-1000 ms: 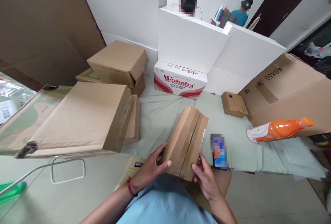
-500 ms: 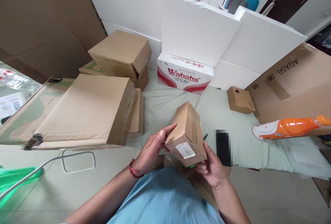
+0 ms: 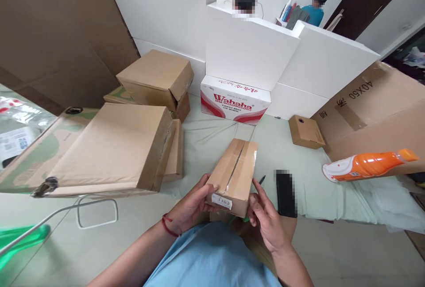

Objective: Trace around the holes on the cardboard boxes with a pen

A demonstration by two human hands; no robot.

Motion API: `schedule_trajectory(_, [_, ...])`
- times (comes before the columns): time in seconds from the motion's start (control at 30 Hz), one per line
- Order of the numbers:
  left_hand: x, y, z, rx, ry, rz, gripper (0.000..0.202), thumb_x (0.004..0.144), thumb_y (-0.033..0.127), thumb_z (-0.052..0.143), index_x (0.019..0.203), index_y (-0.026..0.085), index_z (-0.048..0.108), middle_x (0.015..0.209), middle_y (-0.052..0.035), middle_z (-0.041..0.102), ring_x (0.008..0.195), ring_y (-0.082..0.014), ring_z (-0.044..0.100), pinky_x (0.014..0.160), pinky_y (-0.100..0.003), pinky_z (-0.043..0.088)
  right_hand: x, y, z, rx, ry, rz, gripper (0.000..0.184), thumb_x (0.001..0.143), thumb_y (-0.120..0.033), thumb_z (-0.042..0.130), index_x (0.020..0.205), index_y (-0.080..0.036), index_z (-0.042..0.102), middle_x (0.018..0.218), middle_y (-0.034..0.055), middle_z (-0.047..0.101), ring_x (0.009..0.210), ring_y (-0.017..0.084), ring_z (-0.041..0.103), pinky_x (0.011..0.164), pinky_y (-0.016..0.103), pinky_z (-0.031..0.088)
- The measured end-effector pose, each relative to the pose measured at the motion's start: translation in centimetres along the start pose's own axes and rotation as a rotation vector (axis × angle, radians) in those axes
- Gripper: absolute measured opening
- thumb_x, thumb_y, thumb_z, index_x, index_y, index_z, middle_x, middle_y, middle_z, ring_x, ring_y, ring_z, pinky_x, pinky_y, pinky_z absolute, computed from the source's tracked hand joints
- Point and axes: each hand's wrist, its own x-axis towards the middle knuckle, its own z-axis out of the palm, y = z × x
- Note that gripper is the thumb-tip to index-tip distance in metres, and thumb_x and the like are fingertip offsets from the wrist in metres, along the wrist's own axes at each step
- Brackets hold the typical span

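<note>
Between my hands is a small brown cardboard box (image 3: 234, 167), its taped top seam facing up and a white label (image 3: 222, 201) reading 1103 on its near end. My left hand (image 3: 194, 200) grips the box's near left corner, thumb on top and fingers partly hidden beneath. Against the right side rests my right hand (image 3: 268, 218), index finger along the edge and the other fingers curled. A dark pen (image 3: 262, 180) lies just beyond the right fingertips. Right of it is a black, partly blurred flat object (image 3: 286, 194).
Larger cardboard boxes (image 3: 109, 141) are stacked at left. A Wahaha carton (image 3: 235, 101) stands against the white partition (image 3: 249, 48). To the right are a small box (image 3: 306, 132), an orange bottle (image 3: 368, 165) and a big carton (image 3: 372, 105). Two people sit beyond the partition.
The box has been tipped so its taped top faces up more and its labelled end faces me less. My left thumb now lies on its top edge. The view has shifted slightly.
</note>
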Motion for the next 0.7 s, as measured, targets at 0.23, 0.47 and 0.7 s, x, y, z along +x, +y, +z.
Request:
schedule_trajectory(0.23, [1.2,-2.7,-1.4,-0.548,-0.063,-0.2,0.048,0.093,0.045,0.07,0.129,0.015,0.061,0.101,-0.012,0.081,0.081,-0.0262,0.079,0.066,-0.036,0.066,0.0,-0.1,-0.3,0.024,-0.067,-0.058,0.084,0.088,-0.066,0.083,0.16,-0.034,0.053,0.11,0.0045,0.069,0.063,0.009,0.049,0.056,0.026,0.041])
schedule_trajectory(0.47, [2.1,-4.8,-3.6,-0.733,-0.209,-0.281,0.053,0.095,0.049,0.071,0.137,0.019,0.058,0.106,-0.014,0.08,0.083,-0.0269,0.08,0.058,-0.026,0.061,1.0,0.7,-1.0,-0.017,0.044,-0.062,0.067,0.087,-0.064,0.084,0.14,-0.026,0.068,0.111,0.0068,0.073,0.061,0.008,0.048,0.054,0.026,0.041])
schedule_trajectory(0.7, [1.2,-5.4,-4.9,-0.663,-0.446,-0.323,0.061,0.093,0.057,0.076,0.138,0.017,0.065,0.103,-0.0163,0.08,0.089,-0.0297,0.08,0.055,-0.022,0.054,5.8,-0.5,-7.8,-0.309,0.189,-0.436,0.113,0.071,-0.055,0.098,0.167,-0.033,0.041,0.165,0.0127,0.053,0.15,0.031,0.052,0.119,0.049,0.051])
